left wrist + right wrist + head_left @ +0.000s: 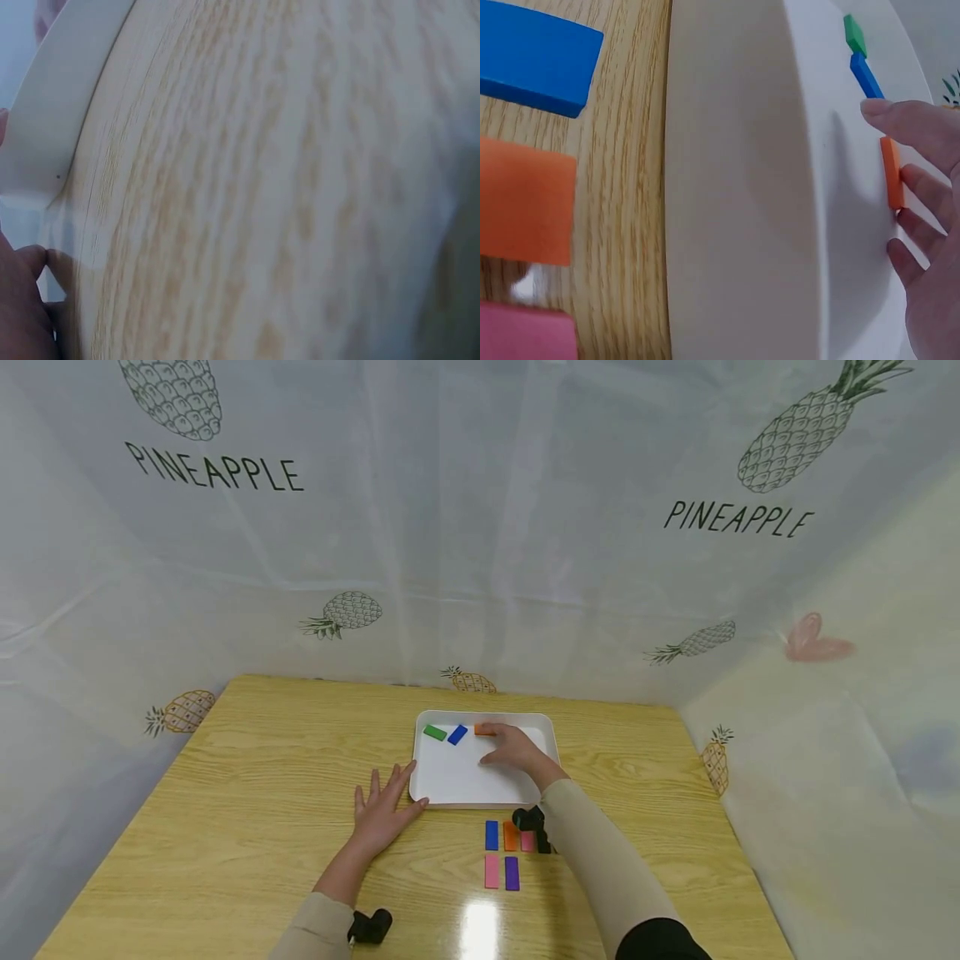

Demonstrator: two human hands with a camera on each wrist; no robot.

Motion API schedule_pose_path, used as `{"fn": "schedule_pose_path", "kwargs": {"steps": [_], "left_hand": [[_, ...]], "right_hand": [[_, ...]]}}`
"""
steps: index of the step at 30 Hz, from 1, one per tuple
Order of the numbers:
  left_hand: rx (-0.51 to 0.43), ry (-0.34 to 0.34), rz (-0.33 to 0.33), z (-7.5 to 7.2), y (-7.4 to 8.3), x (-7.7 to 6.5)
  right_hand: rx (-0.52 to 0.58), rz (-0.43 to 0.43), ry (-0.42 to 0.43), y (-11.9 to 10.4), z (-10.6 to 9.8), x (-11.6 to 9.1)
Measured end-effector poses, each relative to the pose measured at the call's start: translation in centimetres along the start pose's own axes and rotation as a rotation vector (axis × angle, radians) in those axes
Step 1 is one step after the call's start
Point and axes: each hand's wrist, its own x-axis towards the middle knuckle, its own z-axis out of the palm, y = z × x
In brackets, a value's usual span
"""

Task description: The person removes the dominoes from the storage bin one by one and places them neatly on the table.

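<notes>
A white rectangular tray [465, 785] lies on the table and holds a green block [435, 732], a blue block [457, 735] and an orange block [483, 729]. My right hand [517, 750] reaches over the tray's right side, its fingers at the orange block. In the right wrist view, fingertips meet the edge of the orange block [892, 172], while the thumb [877, 109] stands apart from it, near the blue block [865, 75]. With fingers spread, my left hand [381, 817] rests at the tray's left edge. Only part of the left hand [22, 292] shows in the left wrist view.
In front of the tray on the wooden table [300, 760] lie flat blocks in rows: blue [492, 835], orange [511, 837], pink [528, 841], another pink [491, 871] and purple [512, 873]. The right wrist camera [528, 820] hides part of this group. A pineapple-printed cloth [480, 527] hangs behind.
</notes>
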Motion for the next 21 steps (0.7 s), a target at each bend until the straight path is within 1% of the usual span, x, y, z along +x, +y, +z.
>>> {"fn": "schedule_pose_path", "kwargs": {"steps": [11, 17, 21], "left_hand": [[0.007, 0.028, 0.012, 0.2, 0.0, -0.1], [0.009, 0.000, -0.009, 0.1, 0.0, -0.1], [0.005, -0.002, -0.007, 0.1, 0.0, -0.1]], "right_hand": [[-0.046, -0.040, -0.014, 0.3, -0.2, -0.3], [-0.066, -0.019, -0.066, 0.1, -0.2, -1.1], [-0.074, -0.035, -0.105, -0.2, -0.1, -1.7]]}}
